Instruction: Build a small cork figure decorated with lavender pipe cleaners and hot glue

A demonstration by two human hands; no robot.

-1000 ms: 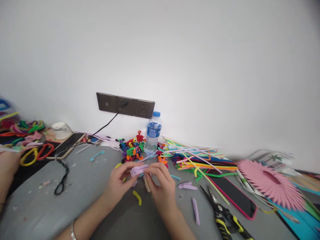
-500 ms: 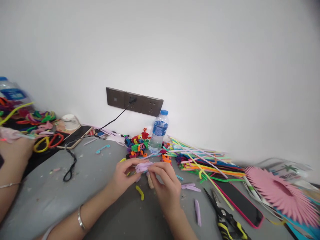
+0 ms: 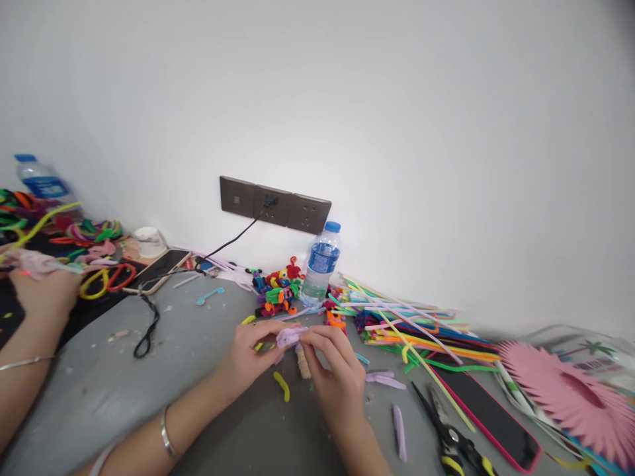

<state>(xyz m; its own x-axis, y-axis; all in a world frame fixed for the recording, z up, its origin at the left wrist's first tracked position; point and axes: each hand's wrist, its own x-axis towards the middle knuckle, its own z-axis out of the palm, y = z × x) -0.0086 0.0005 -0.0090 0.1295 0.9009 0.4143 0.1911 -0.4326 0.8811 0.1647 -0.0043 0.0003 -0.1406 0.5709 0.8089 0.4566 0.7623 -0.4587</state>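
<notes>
Between my two hands is a small lilac bundle of bent pipe cleaners point(image 3: 289, 336). My left hand point(image 3: 251, 354) pinches its left side, and my right hand point(image 3: 335, 370) grips the right side with thumb and fingertips. A beige piece point(image 3: 303, 363) shows just below the bundle, partly hidden by my right hand. On the grey table point(image 3: 238, 430), a curved yellow-green pipe cleaner piece point(image 3: 282, 386) lies under my hands. Folded lilac pieces point(image 3: 384, 379) and a lilac strip point(image 3: 399, 433) lie to the right of my right hand.
Black-and-yellow pliers point(image 3: 452, 433) and a pink-edged phone point(image 3: 489, 413) lie at right, near a pink pleated disc point(image 3: 570, 393). Behind my hands stand a water bottle point(image 3: 321, 264), colourful pipe cleaner figures point(image 3: 278, 291) and a pipe cleaner pile point(image 3: 421, 324). Another person's hand point(image 3: 44, 291) works at left.
The whole view has shifted slightly, so things appear a little further right and lower. Both my hands stay on the lilac bundle, which looks slightly turned.
</notes>
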